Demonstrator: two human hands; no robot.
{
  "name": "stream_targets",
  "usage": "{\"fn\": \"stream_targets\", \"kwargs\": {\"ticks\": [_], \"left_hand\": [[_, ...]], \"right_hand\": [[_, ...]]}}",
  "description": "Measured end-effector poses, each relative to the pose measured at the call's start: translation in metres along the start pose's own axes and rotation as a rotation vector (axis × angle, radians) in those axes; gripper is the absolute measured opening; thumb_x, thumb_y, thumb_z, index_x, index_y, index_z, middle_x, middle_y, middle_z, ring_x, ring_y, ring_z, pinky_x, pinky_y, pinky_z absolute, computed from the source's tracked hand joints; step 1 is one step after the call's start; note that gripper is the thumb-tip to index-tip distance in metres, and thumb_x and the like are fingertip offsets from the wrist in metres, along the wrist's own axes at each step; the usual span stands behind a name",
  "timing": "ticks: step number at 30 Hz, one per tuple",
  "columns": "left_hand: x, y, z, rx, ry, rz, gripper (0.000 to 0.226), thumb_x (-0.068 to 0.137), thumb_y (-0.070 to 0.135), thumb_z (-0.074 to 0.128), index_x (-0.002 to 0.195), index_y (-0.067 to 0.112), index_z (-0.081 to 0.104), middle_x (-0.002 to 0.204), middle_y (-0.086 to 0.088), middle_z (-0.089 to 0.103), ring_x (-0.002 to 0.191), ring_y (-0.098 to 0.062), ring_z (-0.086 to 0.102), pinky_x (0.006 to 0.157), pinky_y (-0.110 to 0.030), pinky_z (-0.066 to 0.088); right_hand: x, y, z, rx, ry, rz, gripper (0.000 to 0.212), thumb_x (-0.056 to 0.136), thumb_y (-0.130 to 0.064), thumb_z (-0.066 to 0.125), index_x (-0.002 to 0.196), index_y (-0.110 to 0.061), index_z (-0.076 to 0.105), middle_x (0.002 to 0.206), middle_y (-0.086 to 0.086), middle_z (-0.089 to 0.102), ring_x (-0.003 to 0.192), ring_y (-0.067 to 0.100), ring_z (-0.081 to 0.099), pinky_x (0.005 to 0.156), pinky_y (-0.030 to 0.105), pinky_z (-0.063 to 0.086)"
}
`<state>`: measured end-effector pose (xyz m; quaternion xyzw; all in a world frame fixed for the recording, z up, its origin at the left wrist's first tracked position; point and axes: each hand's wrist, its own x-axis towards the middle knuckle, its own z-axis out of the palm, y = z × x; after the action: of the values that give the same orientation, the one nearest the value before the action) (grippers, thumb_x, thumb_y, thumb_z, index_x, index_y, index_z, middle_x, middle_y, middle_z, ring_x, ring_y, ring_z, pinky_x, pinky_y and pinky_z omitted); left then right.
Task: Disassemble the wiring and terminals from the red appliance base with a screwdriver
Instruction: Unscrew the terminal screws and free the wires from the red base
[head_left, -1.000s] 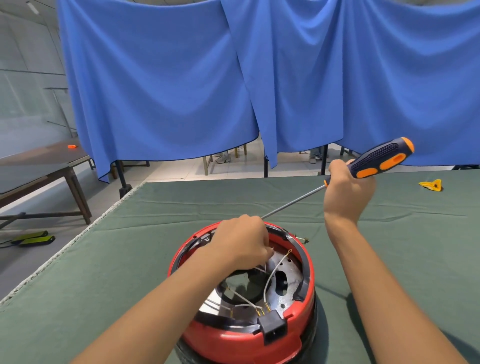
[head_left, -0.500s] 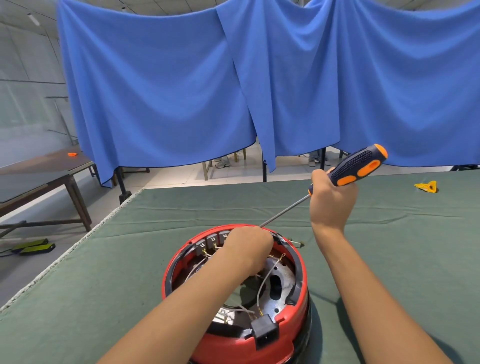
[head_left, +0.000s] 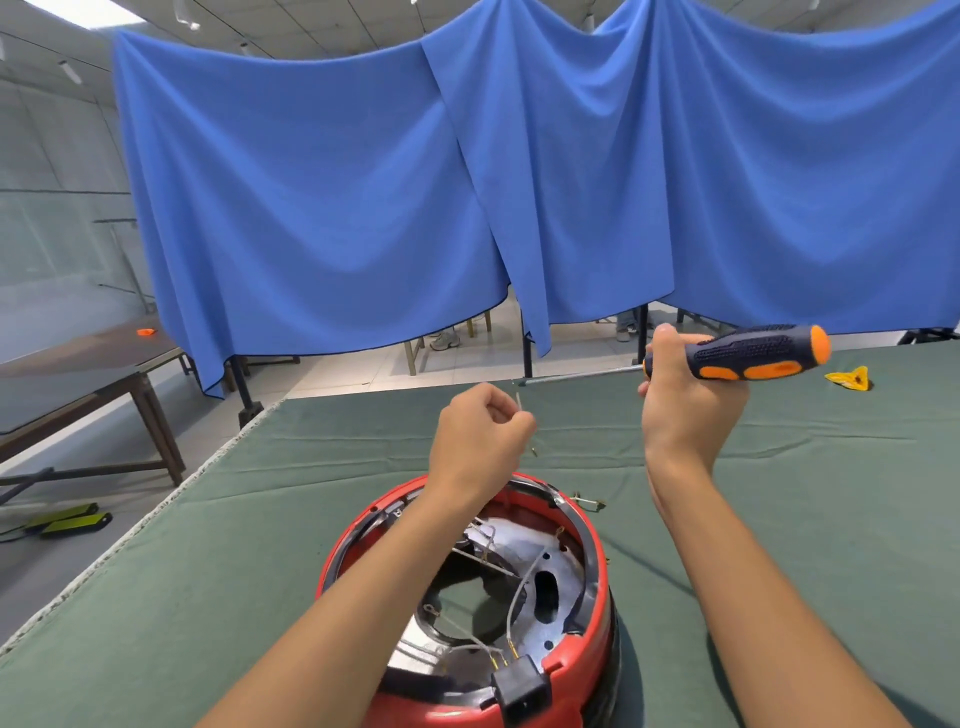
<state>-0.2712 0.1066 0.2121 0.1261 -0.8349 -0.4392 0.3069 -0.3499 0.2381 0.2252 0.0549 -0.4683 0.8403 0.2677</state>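
**Freed wire lifted clear of the red base**

My left hand (head_left: 480, 434) was raised above the far rim of the red appliance base (head_left: 470, 613), its grip pressed together on a short wire piece (head_left: 519, 401) whose ends showed above and below my fist. My right hand (head_left: 685, 410) hung to the right of the base and higher than it, its grip closed around the screwdriver (head_left: 753, 357), whose shaft lay nearly level and pointed left, its tip near my left hand. The base sat on the green tabletop (head_left: 779, 519), open side up, close in front of me. Inside it, several thin wires (head_left: 514, 597) were still attached, running toward the black socket (head_left: 521, 691) on its near wall. A small loose terminal (head_left: 589, 502) lay just beyond the base's far right rim.

Judged risks: the thin piece could slip from my pinch and fall back into the base, being slight and held only by fingertips. The screwdriver tip, so near my left hand, could jab it if either hand swung inward. The base, unheld, could shift under the next prying push.
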Motion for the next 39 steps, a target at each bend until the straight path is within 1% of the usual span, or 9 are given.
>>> {"fn": "stream_targets", "kwargs": {"ticks": [5,9,12,15,19,23,28,34,39], "left_hand": [[0.015,0.003,0.029,0.332,-0.217,-0.121,0.013,0.079,0.016,0.058,0.070,0.019,0.067,0.067,0.005,0.067,0.079,-0.019,0.065,0.071,-0.030,0.049],[0.016,-0.002,0.040,0.331,-0.338,-0.076,0.016,0.082,0.009,0.060,0.082,0.013,0.075,0.074,-0.001,0.069,0.085,-0.020,0.066,0.082,-0.036,0.053],[0.015,-0.002,0.029,0.336,-0.320,-0.044,0.019,0.082,0.006,0.059,0.089,0.012,0.076,0.087,-0.004,0.073,0.093,-0.019,0.064,0.086,-0.036,0.052],[0.008,-0.003,0.004,0.406,-0.156,-0.032,0.023,0.081,0.008,0.056,0.085,0.018,0.076,0.087,0.001,0.073,0.088,-0.019,0.064,0.079,-0.034,0.053],[-0.007,-0.013,-0.034,0.679,-0.033,-0.013,0.021,0.084,0.017,0.051,0.093,0.021,0.070,0.097,0.002,0.067,0.099,-0.022,0.057,0.076,-0.033,0.047],[-0.024,-0.028,-0.052,0.985,-0.126,-0.086,0.024,0.087,0.026,0.049,0.106,0.018,0.061,0.113,-0.002,0.058,0.108,-0.026,0.050,0.077,-0.034,0.040],[-0.038,-0.027,-0.048,1.112,-0.143,-0.080,0.006,0.083,0.012,0.049,0.079,0.017,0.049,0.102,-0.004,0.063,0.097,-0.028,0.056,0.065,-0.031,0.034],[-0.043,-0.028,-0.045,1.171,-0.273,-0.011,0.020,0.087,0.012,0.048,0.105,0.012,0.056,0.116,-0.007,0.059,0.110,-0.030,0.055,0.075,-0.034,0.039],[-0.040,-0.037,-0.042,1.128,-0.341,0.002,0.036,0.088,0.017,0.050,0.123,0.009,0.046,0.126,-0.007,0.048,0.117,-0.029,0.046,0.089,-0.038,0.039]], "right_hand": [[0.007,0.011,-0.010,-0.054,-0.085,0.114,0.016,0.084,-0.026,0.074,0.072,-0.022,0.065,0.065,-0.001,0.060,0.053,0.009,0.051,0.056,0.024,0.044],[0.011,0.014,-0.013,-0.048,-0.057,0.188,0.015,0.083,-0.022,0.074,0.074,-0.019,0.064,0.046,-0.009,0.056,0.037,0.002,0.045,0.037,0.016,0.039],[0.009,0.016,-0.011,-0.049,-0.051,0.215,0.013,0.084,-0.020,0.074,0.076,-0.016,0.064,0.051,-0.008,0.057,0.036,0.002,0.046,0.035,0.017,0.039],[0.005,0.018,-0.007,-0.058,-0.077,0.227,0.014,0.084,-0.019,0.073,0.075,-0.016,0.062,0.055,-0.005,0.056,0.038,0.002,0.048,0.036,0.017,0.039],[-0.005,0.021,-0.001,-0.102,-0.139,0.211,0.012,0.084,-0.021,0.072,0.077,-0.015,0.063,0.061,-0.005,0.059,0.050,0.004,0.053,0.053,0.029,0.045],[-0.015,0.019,0.004,-0.110,-0.179,0.199,0.015,0.083,-0.020,0.071,0.083,-0.007,0.065,0.058,-0.007,0.058,0.049,0.005,0.053,0.055,0.029,0.043],[-0.023,0.013,0.007,-0.102,-0.208,0.098,0.016,0.084,-0.012,0.069,0.072,-0.013,0.059,0.049,-0.015,0.055,0.046,0.001,0.051,0.050,0.011,0.042],[-0.032,0.006,0.011,-0.112,-0.268,0.008,0.015,0.084,-0.009,0.066,0.072,-0.012,0.058,0.048,-0.019,0.054,0.048,0.000,0.050,0.051,0.010,0.041],[-0.039,0.005,0.013,-0.103,-0.284,-0.058,0.019,0.080,-0.013,0.065,0.066,-0.008,0.054,0.046,-0.016,0.050,0.046,0.002,0.047,0.049,0.012,0.040]]}}
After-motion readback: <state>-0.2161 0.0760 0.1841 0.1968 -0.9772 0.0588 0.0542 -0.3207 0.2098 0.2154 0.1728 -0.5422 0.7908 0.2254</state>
